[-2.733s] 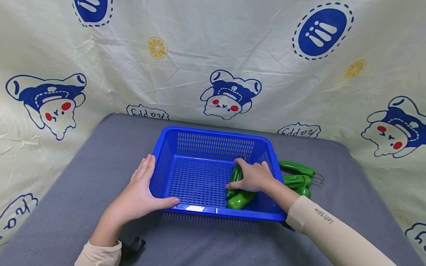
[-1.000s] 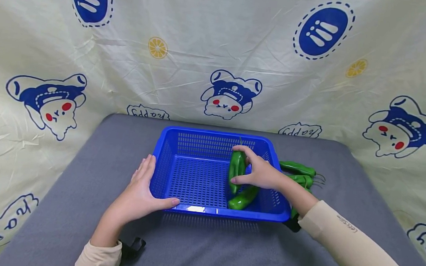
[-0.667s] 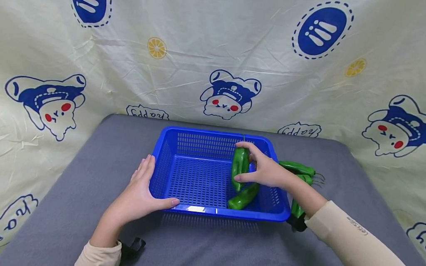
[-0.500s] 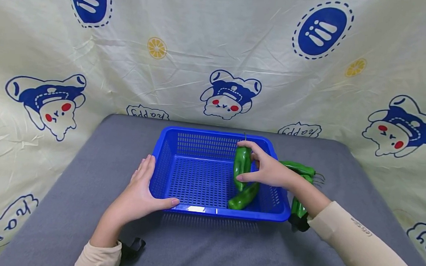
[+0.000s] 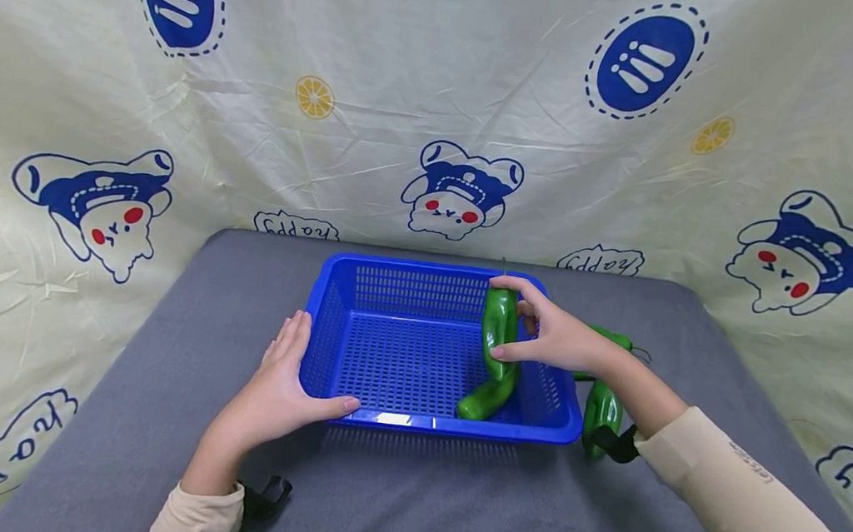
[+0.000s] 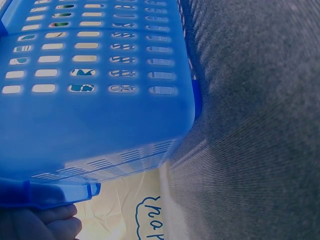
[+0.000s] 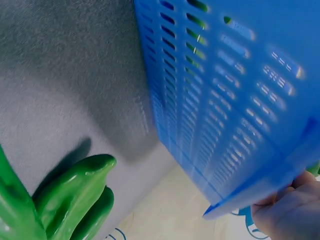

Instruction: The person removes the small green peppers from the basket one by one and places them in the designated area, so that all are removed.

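A blue perforated plastic basket [image 5: 414, 421] stands on the grey cloth. My left hand [image 5: 277, 388] lies at its near left corner, thumb along the front rim, straight fingers on the left rim; in the left wrist view those fingers [image 6: 55, 222] show past the rim. My right hand [image 5: 552, 334] pinches a long green pepper [image 5: 499, 326] between thumb and fingers, stem end up, at the basket's right side. Another green pepper [image 5: 483, 402] lies on the basket floor just below it, partly overlapped by the held one.
Several green peppers [image 5: 603, 413] lie on the cloth right of the basket, partly behind my right forearm; the right wrist view shows some of these peppers [image 7: 75, 195] close up. A patterned white curtain [image 5: 359, 169] hangs behind the table. Black straps [image 5: 269, 496] sit at both wrists.
My right hand has raised the pepper from the basket floor and carried it to the right, turning its stem end up. The left hand and basket stay in place.
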Motion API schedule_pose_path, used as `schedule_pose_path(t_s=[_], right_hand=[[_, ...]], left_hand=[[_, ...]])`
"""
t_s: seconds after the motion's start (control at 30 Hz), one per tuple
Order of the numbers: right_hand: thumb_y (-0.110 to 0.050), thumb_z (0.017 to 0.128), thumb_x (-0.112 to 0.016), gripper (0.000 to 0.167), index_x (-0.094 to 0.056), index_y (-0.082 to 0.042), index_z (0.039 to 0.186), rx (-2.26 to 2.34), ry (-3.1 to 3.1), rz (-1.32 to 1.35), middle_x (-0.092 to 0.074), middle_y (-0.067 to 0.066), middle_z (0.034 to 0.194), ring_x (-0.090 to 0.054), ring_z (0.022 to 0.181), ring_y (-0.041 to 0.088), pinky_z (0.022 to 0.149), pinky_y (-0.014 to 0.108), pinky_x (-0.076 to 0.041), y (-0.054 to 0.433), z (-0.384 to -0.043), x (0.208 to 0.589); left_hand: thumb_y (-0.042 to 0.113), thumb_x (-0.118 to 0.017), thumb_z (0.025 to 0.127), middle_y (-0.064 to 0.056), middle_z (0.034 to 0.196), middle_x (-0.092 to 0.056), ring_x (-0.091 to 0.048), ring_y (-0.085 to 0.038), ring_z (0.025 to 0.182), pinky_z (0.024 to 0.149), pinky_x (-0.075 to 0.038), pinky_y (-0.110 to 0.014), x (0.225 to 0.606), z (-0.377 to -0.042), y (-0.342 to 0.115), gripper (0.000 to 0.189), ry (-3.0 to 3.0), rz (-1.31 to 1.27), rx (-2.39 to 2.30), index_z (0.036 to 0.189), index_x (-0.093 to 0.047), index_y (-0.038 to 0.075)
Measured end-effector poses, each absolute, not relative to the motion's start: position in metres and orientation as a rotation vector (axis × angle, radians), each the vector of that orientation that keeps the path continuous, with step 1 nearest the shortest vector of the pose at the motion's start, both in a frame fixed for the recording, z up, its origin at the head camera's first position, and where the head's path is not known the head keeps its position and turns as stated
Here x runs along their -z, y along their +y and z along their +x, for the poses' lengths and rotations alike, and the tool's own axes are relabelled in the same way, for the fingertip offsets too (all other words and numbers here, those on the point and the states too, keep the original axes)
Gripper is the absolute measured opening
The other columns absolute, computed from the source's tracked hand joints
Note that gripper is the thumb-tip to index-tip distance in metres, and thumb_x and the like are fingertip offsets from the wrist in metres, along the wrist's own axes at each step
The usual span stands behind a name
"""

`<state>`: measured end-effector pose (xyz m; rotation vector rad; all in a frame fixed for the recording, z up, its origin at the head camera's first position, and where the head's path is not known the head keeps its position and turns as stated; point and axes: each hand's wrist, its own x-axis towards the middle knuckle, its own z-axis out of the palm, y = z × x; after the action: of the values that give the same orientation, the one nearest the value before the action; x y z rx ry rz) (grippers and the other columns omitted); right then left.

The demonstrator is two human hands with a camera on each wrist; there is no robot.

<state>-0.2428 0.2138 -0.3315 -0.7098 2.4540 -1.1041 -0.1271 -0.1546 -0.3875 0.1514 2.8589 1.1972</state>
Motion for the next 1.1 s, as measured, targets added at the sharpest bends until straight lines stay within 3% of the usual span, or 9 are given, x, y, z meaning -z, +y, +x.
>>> schedule_pose_path(t_s=[0.6,1.1], right_hand=[[-0.034,0.083,-0.081,0.091,-0.021,-0.042,0.151,1.044,2.511,-0.642,-0.059,0.018,0.121,-0.054,0.091,0.03,0.072,0.038,-0.047,0.243,-0.239,0.318],[-0.023,0.085,-0.08,0.093,-0.018,-0.034,0.154,1.108,2.466,-0.662,-0.059,0.02,0.123,-0.059,0.097,0.033,0.077,0.042,-0.052,0.269,-0.235,0.312]], left_hand=[[0.059,-0.083,0.069,-0.013,0.168,0.006,0.008,-0.036,0.155,0.123,-0.003,-0.061,0.388,-0.127,-0.154,0.134,2.864,0.148,-1.194,0.16,0.002,0.007],[0.062,-0.082,0.069,-0.013,0.168,0.007,0.008,-0.036,0.155,0.123,-0.002,-0.06,0.386,-0.126,-0.154,0.135,2.863,0.155,-1.195,0.16,0.002,0.007]])
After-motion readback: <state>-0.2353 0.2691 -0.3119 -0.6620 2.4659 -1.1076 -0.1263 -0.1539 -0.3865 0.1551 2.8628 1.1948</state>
